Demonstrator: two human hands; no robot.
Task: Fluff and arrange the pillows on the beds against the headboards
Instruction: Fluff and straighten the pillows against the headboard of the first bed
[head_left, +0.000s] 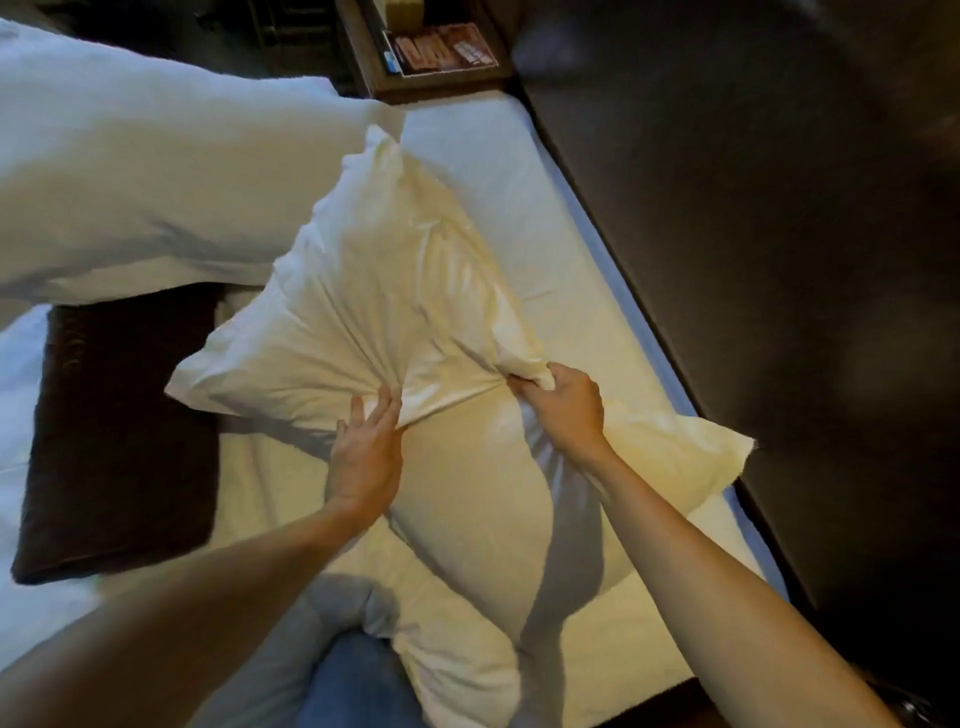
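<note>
A white pillow (374, 291) lies tilted across the middle of the bed, its case pulled into tight creases at its near edge. My left hand (366, 452) pinches that edge from below, fingers closed on the fabric. My right hand (563, 410) is clenched on the same edge a little to the right. Under both hands lies a second white pillow (483, 519), running from the right bed edge down toward my knee. The dark headboard (753, 260) runs along the right side of the white mattress sheet (540, 239).
A folded white duvet (156, 171) covers the upper left of the bed. A dark brown cushion (124, 441) rests on the left. A wooden nightstand (415, 78) with a printed card stands at the top. My knee in blue jeans (353, 686) is at the bottom.
</note>
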